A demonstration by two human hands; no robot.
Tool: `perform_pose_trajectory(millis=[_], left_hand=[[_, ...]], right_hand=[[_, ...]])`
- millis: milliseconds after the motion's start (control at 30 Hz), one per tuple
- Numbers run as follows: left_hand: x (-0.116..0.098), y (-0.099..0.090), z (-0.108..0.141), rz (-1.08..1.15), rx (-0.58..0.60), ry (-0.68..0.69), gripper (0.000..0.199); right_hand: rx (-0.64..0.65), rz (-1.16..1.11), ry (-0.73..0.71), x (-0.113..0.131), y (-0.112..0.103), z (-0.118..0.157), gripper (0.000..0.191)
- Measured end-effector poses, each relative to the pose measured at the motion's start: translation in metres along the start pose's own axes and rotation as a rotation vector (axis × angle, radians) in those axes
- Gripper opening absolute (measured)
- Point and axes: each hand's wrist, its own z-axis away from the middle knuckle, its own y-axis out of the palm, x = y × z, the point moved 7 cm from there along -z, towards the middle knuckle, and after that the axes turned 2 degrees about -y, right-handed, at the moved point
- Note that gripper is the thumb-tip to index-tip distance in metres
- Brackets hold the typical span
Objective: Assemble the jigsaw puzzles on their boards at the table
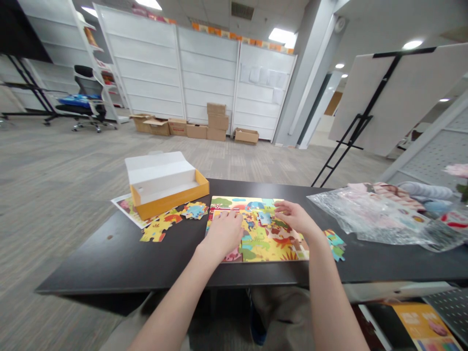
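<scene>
A colourful jigsaw puzzle (268, 239) with a cartoon scene lies assembled in large part on the black table (109, 256). My left hand (223, 234) rests palm down on its left half, and my right hand (296, 217) lies on its upper right with the fingers spread. Neither hand visibly holds a piece. A blue puzzle piece (265, 218) sits just left of my right fingertips. Loose pieces (161, 226) lie left of the puzzle, and another small group (335, 245) lies at its right edge.
An open yellow and white box (168, 187) stands on a printed picture sheet (126, 207) at the table's far left. A crumpled clear plastic bag (369, 217) and fabric items fill the right side. An easel board stands beyond, with cardboard boxes along the far wall.
</scene>
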Motion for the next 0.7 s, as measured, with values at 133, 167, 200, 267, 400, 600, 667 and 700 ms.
perform_pose_trajectory(millis=[133, 167, 200, 267, 400, 600, 667, 700], left_hand=[[0.000, 0.001, 0.000, 0.003, -0.001, 0.010, 0.029], [0.000, 0.001, 0.000, 0.001, -0.001, 0.013, 0.029], [0.000, 0.001, 0.000, -0.003, -0.002, 0.014, 0.029], [0.000, 0.000, 0.000, -0.010, -0.001, 0.014, 0.029], [-0.001, 0.000, 0.000, -0.013, 0.014, 0.011, 0.029], [-0.001, -0.001, 0.000, -0.018, 0.020, 0.005, 0.027], [-0.001, 0.000, 0.000, -0.022, 0.022, 0.004, 0.027], [-0.001, 0.000, 0.000, -0.023, 0.022, 0.004, 0.028]], right_hand=[[0.001, 0.253, 0.081, -0.003, -0.014, 0.014, 0.044], [0.012, 0.307, 0.092, -0.003, -0.016, 0.016, 0.045], [0.023, 0.349, 0.104, -0.003, -0.017, 0.018, 0.047], [0.044, 0.395, 0.124, -0.003, -0.017, 0.021, 0.050], [0.070, 0.408, 0.159, -0.001, -0.016, 0.023, 0.048], [0.043, 0.478, 0.190, -0.006, -0.031, 0.027, 0.045], [0.017, 0.491, 0.203, -0.015, -0.038, 0.028, 0.045], [0.008, 0.491, 0.213, -0.020, -0.041, 0.028, 0.045]])
